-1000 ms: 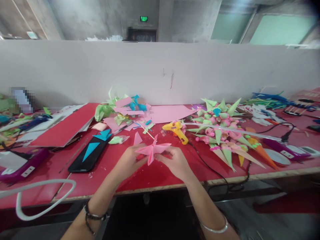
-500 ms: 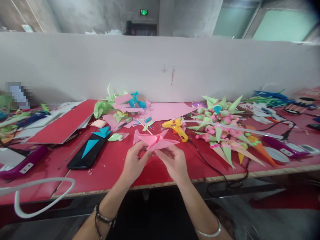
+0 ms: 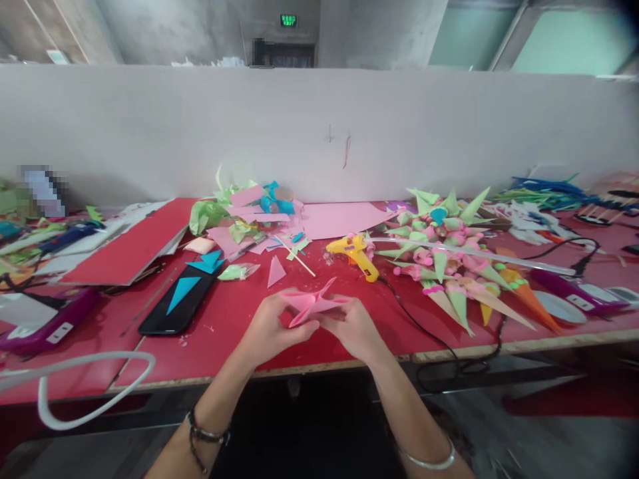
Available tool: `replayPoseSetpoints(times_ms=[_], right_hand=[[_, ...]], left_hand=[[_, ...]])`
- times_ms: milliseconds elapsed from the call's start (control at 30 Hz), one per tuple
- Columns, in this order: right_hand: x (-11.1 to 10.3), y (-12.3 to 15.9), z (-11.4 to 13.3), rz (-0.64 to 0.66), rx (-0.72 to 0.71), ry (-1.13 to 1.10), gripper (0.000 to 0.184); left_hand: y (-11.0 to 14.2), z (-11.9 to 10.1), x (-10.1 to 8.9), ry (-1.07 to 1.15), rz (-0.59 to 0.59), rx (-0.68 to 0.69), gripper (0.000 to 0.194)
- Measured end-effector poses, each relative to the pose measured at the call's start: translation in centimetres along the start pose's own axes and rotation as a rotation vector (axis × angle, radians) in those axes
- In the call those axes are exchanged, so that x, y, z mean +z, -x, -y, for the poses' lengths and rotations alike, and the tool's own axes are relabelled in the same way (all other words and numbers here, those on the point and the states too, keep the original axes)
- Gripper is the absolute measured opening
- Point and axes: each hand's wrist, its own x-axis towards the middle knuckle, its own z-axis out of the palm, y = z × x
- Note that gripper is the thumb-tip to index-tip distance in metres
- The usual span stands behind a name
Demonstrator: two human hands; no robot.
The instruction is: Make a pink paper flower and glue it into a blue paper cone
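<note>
A pink folded-paper piece with several pointed flaps (image 3: 312, 303) is held above the red table (image 3: 229, 349). My left hand (image 3: 272, 330) is closed on its left side, the thumb below it. My right hand (image 3: 352, 327) grips the right side, with some fingers hidden under the paper. Just beyond my left hand lies a small pink paper triangle (image 3: 276, 271). A thin stick (image 3: 299, 258) rests behind the paper piece. Past my right hand lies a yellow glue gun (image 3: 355, 255), its black cord running toward the table's front edge.
On the left, blue paper triangles (image 3: 182, 293) lie on a black phone (image 3: 167, 316), near a red board (image 3: 132, 243). Paper scraps (image 3: 204, 216) and a pink sheet (image 3: 339, 221) sit behind. Paper cones (image 3: 454, 266) are heaped on the right beside a purple power strip (image 3: 564, 289).
Both hands have turned and tilted the pink folded paper, changing which flaps face me. They stay closed on it, now slightly lower. The small pink triangle behind shows fully again.
</note>
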Motion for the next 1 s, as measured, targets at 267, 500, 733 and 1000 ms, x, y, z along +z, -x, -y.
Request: replayPoseSetpoints(times_ms=[267, 500, 733, 1000], right_hand=[[0.2, 0.1, 0.5, 0.006, -0.119, 0.191, 0.017], [0.1, -0.3, 0.1, -0.169, -0.117, 0.003, 0.01], [0.4, -0.4, 0.2, -0.259, -0.01, -0.15, 0.014], [0.5, -0.6, -0.2, -0.258, -0.003, -0.183, 0.021]], left_hand=[[-0.1, 0.0, 0.5, -0.016, -0.169, -0.11, 0.016], [-0.1, -0.2, 0.5, 0.099, -0.147, -0.169, 0.02], [0.2, -0.1, 1.2, 0.135, -0.152, -0.28, 0.028], [0.0, -0.4, 1.1, 0.177, -0.165, -0.25, 0.025]])
